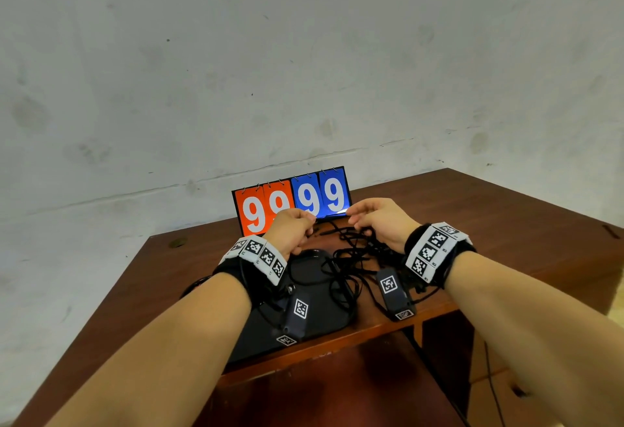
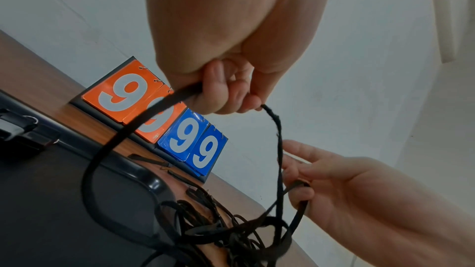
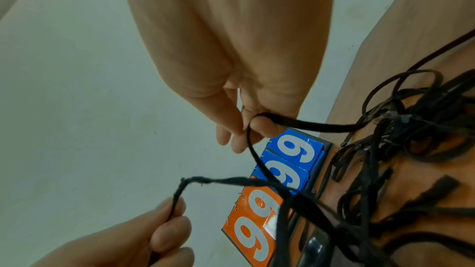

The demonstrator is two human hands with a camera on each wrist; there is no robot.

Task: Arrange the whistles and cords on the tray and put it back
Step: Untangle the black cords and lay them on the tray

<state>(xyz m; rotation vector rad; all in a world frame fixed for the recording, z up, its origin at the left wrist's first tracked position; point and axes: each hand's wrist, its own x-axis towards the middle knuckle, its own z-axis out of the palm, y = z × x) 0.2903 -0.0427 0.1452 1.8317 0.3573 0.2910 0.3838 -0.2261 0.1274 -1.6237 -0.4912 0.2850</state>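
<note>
While both hands work above the far end of the black tray, a single black cord stretches between them: the left hand pinches it in curled fingers, and the right hand hooks a loop of it over a bent fingertip. Its other end trails into the cord tangle lying partly over the tray's right edge and partly on the wooden table beside it. A hard pull would likely tighten knots or drag the heap off the tray toward the scoreboard behind it. No whistle can be clearly made out; forearms hide much of the tray.
</note>
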